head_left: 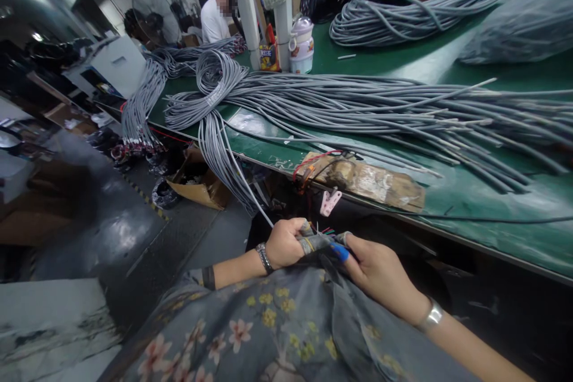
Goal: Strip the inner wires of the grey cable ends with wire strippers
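My left hand (pixel 285 243) is closed around the end of a grey cable (pixel 257 206) that runs up to the bench edge; thin coloured wires (pixel 323 231) stick out of it past my fingers. My right hand (pixel 378 273) is close beside it, fingers pinched at the same cable end, with blue tape (pixel 340 252) on one fingertip. Both hands are over my lap, which is covered by floral fabric (pixel 286 322), just below the green workbench (pixel 470 197).
Long bundles of grey cables (pixel 367 107) lie across the bench and hang off its left edge. A taped cardboard patch (pixel 371 180) and a pink clip (pixel 330 201) sit at the bench edge. Another person (pixel 215 12) sits far back near a fan (pixel 154 15). A cardboard box (pixel 197 185) is on the floor.
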{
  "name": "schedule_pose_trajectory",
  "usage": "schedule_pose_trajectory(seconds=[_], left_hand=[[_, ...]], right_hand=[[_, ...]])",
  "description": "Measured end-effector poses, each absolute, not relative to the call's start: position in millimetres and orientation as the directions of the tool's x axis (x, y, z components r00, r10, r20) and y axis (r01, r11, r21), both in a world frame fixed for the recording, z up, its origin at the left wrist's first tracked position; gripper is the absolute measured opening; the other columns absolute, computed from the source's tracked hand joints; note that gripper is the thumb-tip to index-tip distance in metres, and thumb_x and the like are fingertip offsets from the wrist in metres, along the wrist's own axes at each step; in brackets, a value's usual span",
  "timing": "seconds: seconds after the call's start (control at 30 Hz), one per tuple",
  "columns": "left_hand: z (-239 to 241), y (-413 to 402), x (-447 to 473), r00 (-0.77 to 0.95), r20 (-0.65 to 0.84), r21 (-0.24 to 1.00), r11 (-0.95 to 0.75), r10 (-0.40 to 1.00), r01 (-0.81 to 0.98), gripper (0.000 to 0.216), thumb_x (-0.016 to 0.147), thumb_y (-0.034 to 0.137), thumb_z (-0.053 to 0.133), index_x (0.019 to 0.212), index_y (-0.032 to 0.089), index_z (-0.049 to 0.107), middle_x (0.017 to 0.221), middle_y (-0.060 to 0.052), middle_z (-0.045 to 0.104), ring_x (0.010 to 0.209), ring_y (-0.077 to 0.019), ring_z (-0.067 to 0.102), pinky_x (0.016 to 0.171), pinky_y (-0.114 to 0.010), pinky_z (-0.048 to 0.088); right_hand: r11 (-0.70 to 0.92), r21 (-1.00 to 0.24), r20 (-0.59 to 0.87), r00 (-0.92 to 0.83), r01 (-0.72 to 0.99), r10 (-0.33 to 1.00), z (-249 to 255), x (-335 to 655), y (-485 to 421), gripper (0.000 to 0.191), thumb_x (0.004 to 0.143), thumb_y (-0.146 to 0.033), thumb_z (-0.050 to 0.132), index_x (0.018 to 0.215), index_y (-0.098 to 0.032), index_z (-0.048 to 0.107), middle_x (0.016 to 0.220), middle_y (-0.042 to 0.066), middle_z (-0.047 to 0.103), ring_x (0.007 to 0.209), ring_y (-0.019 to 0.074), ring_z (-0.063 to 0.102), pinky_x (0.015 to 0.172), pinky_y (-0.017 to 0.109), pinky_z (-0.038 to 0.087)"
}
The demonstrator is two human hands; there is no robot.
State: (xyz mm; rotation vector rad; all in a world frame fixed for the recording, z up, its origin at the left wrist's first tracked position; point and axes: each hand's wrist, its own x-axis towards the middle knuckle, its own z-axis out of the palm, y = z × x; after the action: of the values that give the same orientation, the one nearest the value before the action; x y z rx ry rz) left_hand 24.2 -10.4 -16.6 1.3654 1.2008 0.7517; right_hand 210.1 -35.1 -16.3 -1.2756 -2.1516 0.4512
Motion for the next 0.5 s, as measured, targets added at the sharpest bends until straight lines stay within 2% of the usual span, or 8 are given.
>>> schedule_pose_trajectory(seconds=[0.13, 0.23, 0.4, 0.5], left_hand=[[-20.8, -2.4, 26.0, 0.373, -0.199, 0.976, 0.152, 0.906, 0.153, 0.056, 0.051, 0.061, 0.078, 0.060, 0.013, 0.052, 0.055, 0.005, 0.050, 0.052, -0.0053, 0.041, 0.051, -0.018, 0.036], [-27.1, 3.2, 22.9, 0.391, -0.202, 0.977, 0.158, 0.898, 0.143, 0.055, 0.053, 0.061, 0.077, 0.062, 0.013, 0.054, 0.056, 0.004, 0.051, 0.052, -0.0056, 0.043, 0.052, -0.019, 0.037], [-28.7, 2.6, 14.2, 0.304, -0.252, 0.962, 0.202, 0.919, 0.186, 0.056, 0.053, 0.064, 0.076, 0.062, 0.015, 0.050, 0.048, 0.007, 0.046, 0.043, -0.0041, 0.039, 0.045, -0.018, 0.032], [-20.4, 0.9, 12.7, 0.298, -0.279, 0.956, 0.234, 0.913, 0.179, 0.055, 0.058, 0.066, 0.071, 0.067, 0.016, 0.050, 0.045, 0.008, 0.043, 0.037, -0.0036, 0.035, 0.039, -0.017, 0.029]], right_hand=[[0.526, -0.545, 0.388, -0.360, 0.653, 0.849, -18.3, 219.7, -31.4, 0.034, 0.093, -0.039, 0.035, 0.068, -0.023, 0.052, 0.054, 0.002, 0.058, 0.046, 0.0157, 0.056, 0.047, 0.025, 0.041], [0.513, -0.557, 0.441, -0.291, 0.653, 0.849, -16.5, 234.4, -26.2, 0.026, 0.090, -0.036, 0.041, 0.074, -0.023, 0.057, 0.057, 0.003, 0.062, 0.048, 0.0182, 0.059, 0.047, 0.027, 0.044], [0.353, -0.690, 0.386, -0.092, 0.632, 0.918, -7.9, 249.7, -24.8, 0.025, 0.089, -0.042, 0.044, 0.076, -0.025, 0.056, 0.053, 0.000, 0.059, 0.042, 0.0180, 0.054, 0.041, 0.028, 0.042], [0.324, -0.711, 0.326, -0.116, 0.624, 0.938, -4.6, 246.3, -29.2, 0.026, 0.088, -0.044, 0.044, 0.082, -0.024, 0.059, 0.061, 0.002, 0.065, 0.050, 0.0199, 0.059, 0.047, 0.029, 0.046]])
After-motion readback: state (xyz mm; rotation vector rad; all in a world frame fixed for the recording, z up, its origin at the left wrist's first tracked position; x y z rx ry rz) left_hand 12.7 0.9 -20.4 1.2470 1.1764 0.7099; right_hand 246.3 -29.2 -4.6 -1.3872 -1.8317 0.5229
